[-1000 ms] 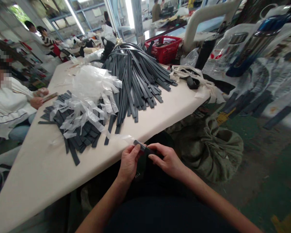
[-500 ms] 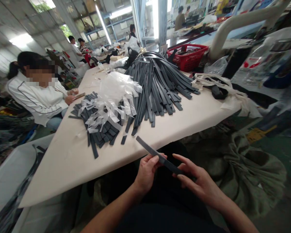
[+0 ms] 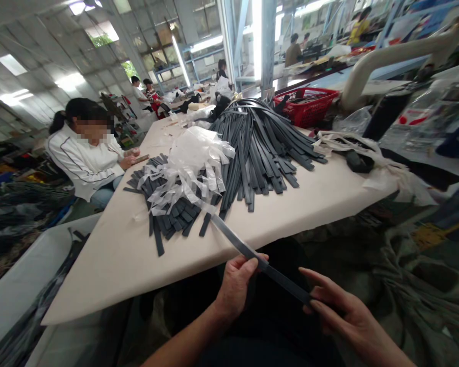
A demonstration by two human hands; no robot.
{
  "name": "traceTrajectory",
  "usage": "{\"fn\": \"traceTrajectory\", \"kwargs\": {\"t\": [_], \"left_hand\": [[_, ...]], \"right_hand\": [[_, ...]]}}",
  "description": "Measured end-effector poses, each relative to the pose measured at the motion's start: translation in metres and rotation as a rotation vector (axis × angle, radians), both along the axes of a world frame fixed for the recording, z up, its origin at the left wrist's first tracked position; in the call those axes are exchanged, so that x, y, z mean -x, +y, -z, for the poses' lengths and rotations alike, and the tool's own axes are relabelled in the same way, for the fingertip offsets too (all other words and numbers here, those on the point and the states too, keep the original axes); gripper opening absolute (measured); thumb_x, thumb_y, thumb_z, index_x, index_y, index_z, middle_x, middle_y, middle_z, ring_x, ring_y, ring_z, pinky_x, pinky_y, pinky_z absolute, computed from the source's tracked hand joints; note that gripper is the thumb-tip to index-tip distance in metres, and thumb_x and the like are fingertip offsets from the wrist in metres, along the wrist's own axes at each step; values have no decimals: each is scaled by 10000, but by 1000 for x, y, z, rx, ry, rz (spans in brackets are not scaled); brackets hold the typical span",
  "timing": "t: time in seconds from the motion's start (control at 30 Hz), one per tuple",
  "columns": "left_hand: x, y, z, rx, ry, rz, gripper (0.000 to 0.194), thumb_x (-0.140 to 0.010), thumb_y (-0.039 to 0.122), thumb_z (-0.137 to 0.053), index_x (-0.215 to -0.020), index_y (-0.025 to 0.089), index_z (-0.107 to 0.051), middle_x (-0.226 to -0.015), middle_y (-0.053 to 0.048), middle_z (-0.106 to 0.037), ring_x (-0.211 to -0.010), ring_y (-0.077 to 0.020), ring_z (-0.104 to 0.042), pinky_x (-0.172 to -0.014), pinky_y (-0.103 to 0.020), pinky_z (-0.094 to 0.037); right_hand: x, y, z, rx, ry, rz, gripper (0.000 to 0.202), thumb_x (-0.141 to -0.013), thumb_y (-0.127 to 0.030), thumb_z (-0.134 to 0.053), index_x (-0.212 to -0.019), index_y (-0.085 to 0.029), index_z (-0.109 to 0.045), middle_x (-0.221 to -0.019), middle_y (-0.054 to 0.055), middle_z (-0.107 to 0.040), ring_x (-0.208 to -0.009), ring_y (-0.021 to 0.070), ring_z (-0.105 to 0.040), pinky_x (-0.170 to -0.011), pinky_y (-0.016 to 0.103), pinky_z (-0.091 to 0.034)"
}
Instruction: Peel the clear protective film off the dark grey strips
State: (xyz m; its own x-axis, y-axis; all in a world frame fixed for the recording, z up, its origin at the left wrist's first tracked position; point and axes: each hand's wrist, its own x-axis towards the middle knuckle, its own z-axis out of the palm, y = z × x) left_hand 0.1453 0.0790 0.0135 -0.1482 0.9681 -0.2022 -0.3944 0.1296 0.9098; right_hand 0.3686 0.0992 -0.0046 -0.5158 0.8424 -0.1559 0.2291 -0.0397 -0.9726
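Observation:
A dark grey flat strip (image 3: 285,284) stretches slantwise between my two hands, just off the table's front edge. My left hand (image 3: 237,285) pinches it near its middle, thumb on top. Around the part beyond my left hand is a shiny clear plastic sleeve (image 3: 233,236), reaching over the table. My right hand (image 3: 338,311) grips the near end between thumb and fingers, with the index finger held away. On the table lie a pile of short grey strips (image 3: 176,219), white plastic sleeves (image 3: 199,150) on top of them, and a large bundle of long strips (image 3: 252,148).
The pale table (image 3: 110,265) spreads out ahead. A red basket (image 3: 304,107) stands behind the bundle, and pale cloth strips (image 3: 352,140) lie at the right. Across the left side sits a person in a white jacket (image 3: 84,158). A white bin (image 3: 34,265) is at lower left.
My right hand has moved right and down, with more of the strip showing between the hands. Clear plastic now shows over the far part of the strip. The camera view has shifted.

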Motion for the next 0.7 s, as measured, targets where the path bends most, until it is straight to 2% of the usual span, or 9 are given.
{"fn": "traceTrajectory", "kwargs": {"t": [0.1, 0.2, 0.3, 0.37, 0.47, 0.57, 0.63, 0.7], "left_hand": [[-5, -3, 1, 35, 44, 104, 245, -821, 332, -701, -966, 154, -786, -920, -72, -761, -892, -192, -631, -886, -303, -459], [-15, -9, -1, 60, 36, 228, 283, -836, 369, -695, -1000, 153, -778, -838, -61, -756, -793, -174, -636, -831, -304, -473], [-16, -11, 0, 45, 2, 168, 288, -825, 377, -717, -985, 146, -776, -900, -77, -765, -848, -178, -652, -864, -298, -470], [-13, -10, 3, 58, -118, 113, 322, -799, 390, -746, -1017, 153, -761, -968, -91, -766, -893, -186, -669, -858, -296, -483], [-10, -8, 9, 142, -271, 39, 332, -776, 405, -771, -1003, 166, -733, -880, -68, -762, -761, -155, -689, -716, -258, -498], [-12, -9, 12, 217, -272, -44, 271, -749, 378, -803, -869, 155, -706, -794, -41, -742, -671, -131, -672, -654, -237, -483], [-17, -11, 12, 219, -243, -27, 271, -724, 361, -822, -827, 139, -707, -785, -45, -735, -686, -135, -665, -680, -248, -490], [-23, -14, 11, 187, -185, 62, 264, -709, 335, -833, -811, 116, -728, -770, -53, -725, -701, -136, -649, -715, -255, -486]], "right_hand": [[-4, -1, 9, 0, -36, 58, 581, -923, -525, -517, -1427, -245, -439, -775, 8, -669, -517, 130, -565, -481, 246, -511], [8, -1, 14, -59, 2, 50, 540, -940, -490, -511, -1428, -269, -438, -807, 2, -679, -541, 129, -583, -509, 243, -525], [13, -3, 14, -74, 46, 25, 502, -968, -457, -485, -1437, -293, -417, -839, 0, -697, -535, 118, -590, -509, 228, -529], [7, -7, 12, -75, 30, 34, 490, -963, -456, -495, -1424, -299, -436, -834, -1, -706, -507, 114, -583, -482, 218, -520], [-7, -16, 11, -92, -28, 74, 485, -946, -457, -516, -1402, -297, -475, -828, 1, -714, -501, 118, -589, -478, 217, -523], [-14, -23, 16, -143, -92, 92, 479, -941, -436, -521, -1395, -288, -491, -805, 4, -716, -507, 122, -587, -467, 205, -502], [-13, -25, 20, -183, -129, 97, 467, -942, -417, -523, -1391, -289, -496, -789, 5, -717, -525, 129, -597, -450, 194, -478], [-6, -25, 20, -202, -135, 91, 459, -949, -404, -518, -1393, -293, -490, -801, 6, -719, -540, 133, -611, -453, 192, -478]]}}
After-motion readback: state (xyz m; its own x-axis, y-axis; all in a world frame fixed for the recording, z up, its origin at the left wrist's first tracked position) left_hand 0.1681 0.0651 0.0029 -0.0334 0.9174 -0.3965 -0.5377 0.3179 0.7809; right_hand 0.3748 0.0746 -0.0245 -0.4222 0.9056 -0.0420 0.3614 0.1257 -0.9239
